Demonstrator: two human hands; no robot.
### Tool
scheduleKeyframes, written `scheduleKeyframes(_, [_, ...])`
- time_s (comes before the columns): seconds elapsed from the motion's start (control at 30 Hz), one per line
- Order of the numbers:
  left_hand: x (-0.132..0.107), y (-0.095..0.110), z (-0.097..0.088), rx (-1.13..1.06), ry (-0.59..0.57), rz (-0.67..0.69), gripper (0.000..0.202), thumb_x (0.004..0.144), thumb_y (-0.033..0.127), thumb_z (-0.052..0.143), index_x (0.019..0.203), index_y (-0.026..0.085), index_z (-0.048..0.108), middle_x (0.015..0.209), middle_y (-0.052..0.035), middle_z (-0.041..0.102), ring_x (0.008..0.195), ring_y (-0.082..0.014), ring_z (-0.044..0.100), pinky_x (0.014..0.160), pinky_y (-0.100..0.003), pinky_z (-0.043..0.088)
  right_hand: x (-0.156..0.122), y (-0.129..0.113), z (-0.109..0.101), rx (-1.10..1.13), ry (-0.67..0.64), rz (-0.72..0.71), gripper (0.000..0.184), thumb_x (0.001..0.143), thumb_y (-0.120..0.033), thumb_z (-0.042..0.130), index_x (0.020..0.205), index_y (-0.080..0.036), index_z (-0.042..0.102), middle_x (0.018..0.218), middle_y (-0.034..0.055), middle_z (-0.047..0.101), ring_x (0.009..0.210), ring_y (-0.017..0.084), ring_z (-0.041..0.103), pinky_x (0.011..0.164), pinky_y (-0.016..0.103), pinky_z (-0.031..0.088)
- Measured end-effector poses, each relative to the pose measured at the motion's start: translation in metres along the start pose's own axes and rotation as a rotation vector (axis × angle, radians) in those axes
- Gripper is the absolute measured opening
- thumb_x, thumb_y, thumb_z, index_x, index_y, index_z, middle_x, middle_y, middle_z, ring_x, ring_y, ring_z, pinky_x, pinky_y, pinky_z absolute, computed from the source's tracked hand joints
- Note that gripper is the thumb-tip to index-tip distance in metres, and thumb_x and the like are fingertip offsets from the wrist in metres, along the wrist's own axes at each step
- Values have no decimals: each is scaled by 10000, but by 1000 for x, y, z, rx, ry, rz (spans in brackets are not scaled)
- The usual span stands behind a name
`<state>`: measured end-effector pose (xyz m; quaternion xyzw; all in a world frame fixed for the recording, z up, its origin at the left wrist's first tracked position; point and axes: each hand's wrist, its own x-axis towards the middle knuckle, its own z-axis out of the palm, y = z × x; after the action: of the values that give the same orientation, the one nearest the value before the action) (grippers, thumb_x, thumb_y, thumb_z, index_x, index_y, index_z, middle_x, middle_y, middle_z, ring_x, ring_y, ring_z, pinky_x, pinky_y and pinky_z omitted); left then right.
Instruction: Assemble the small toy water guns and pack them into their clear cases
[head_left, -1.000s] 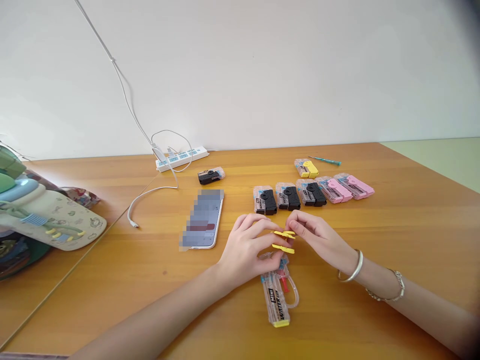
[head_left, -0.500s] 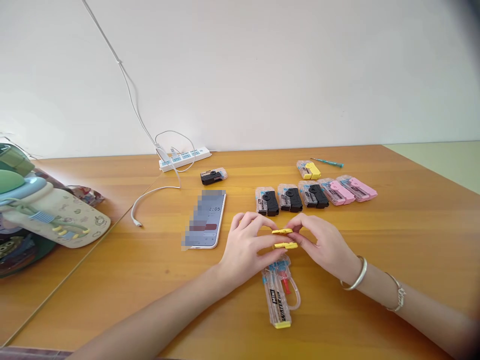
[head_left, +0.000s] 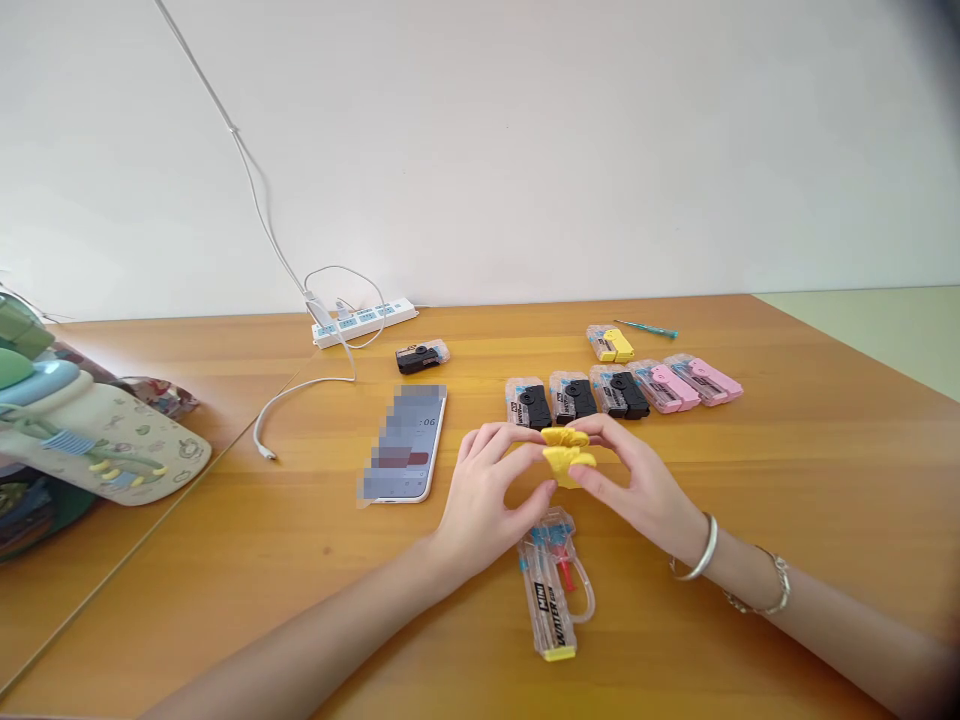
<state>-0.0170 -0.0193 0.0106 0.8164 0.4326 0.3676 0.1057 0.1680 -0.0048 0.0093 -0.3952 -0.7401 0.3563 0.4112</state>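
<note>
Fingers of the left hand and right hand grasp two yellow pieces above the counter, the farther piece's long axis running left to right. Just nearer, a clear water gun lies flat, its long axis running far to near with a slight rightward lean, its yellow end pointing near and its looped guard facing right. Beyond the hands, three black-and-clear units adjoin two pink-and-clear units; a phone lies left.
</note>
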Motion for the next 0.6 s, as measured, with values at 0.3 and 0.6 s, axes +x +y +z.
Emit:
scheduleKeyframes(0.3, [-4, -4, 1, 1, -405, 85, 495, 704, 493, 658, 1114, 236, 560, 1297, -76, 535, 1270, -294, 389, 1092, -565, 155, 19, 15, -23, 708, 227, 413, 203, 806, -421, 546, 842, -222, 570, 848, 15, 649, 717, 175, 625, 753, 339, 494])
scheduleKeyframes(0.6, [1, -8, 1, 27, -357, 65, 199, 758, 428, 647, 903, 295, 678, 1156, -4, 616, 1150, -235, 474, 1040, -452, 283, 19, 17, -20, 673, 173, 389, 221, 746, -408, 636, 773, -203, 562, 756, -1, 558, 665, 140, 544, 680, 287, 468])
